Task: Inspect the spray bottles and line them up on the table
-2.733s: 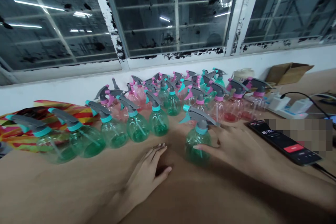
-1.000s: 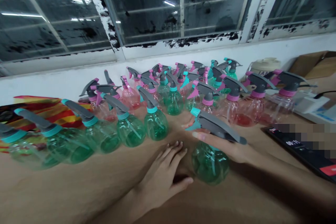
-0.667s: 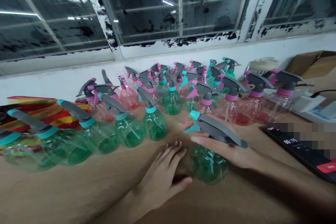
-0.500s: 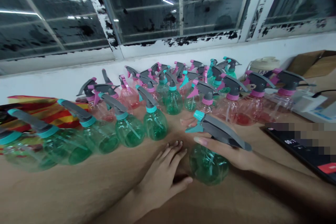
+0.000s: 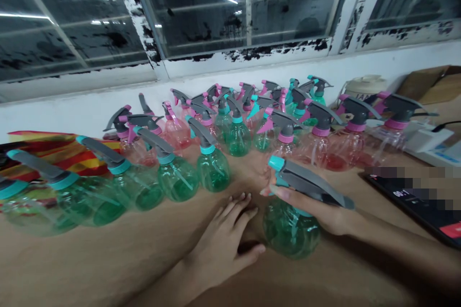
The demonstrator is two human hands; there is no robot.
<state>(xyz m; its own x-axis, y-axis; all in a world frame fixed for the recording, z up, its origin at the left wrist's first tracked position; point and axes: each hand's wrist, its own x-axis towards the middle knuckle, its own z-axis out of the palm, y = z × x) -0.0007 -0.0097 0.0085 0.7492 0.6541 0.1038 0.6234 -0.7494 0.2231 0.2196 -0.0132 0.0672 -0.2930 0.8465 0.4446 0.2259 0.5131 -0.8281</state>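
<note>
A green spray bottle (image 5: 291,232) with a grey and teal sprayer head stands at the front, tilted slightly. My right hand (image 5: 317,206) is wrapped round its neck, fingers at the teal trigger; part of the grip is hidden behind the sprayer head. My left hand (image 5: 225,240) lies flat on the table just left of that bottle, fingers stretched out and holding nothing. Beyond my left fingertips stands another green spray bottle (image 5: 213,170), at the end of a row of several green ones running left. A pink-collared spray bottle (image 5: 285,140) is behind my right hand.
Several pink and green spray bottles (image 5: 239,136) crowd the back of the table (image 5: 90,268) below the window. A phone (image 5: 410,201) lies at right, near a power strip (image 5: 432,148) with cables. A patterned cloth (image 5: 65,153) is at left; a cardboard box (image 5: 428,84) sits back right.
My right hand has gone from the bottle's body up to its neck and trigger, and its fingers have now closed on the trigger. The view has shifted closer. My left hand stays flat.
</note>
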